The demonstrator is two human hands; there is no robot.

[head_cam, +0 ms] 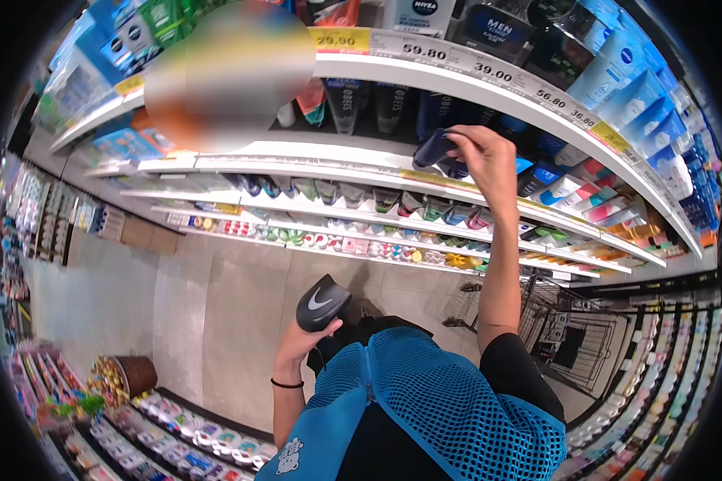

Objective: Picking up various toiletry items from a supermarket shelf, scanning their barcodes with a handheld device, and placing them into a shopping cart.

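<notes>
My left hand, with a black band on its wrist, is wrapped around a black handheld barcode scanner in front of my body. Up at the shelf, my right hand pinches one end of a dark blue squeeze tube. The tube is tilted over the front of a white shelf. Behind it, dark tubes stand in a row under the price-labelled shelf above, partly in shadow. How far the tube rests on the shelf is hard to tell.
An upper shelf edge with price labels juts out above my right hand. Lower shelves hold rows of tubes and bottles. A wire shopping cart stands at right. Behind me are stocked shelves and a brown bin.
</notes>
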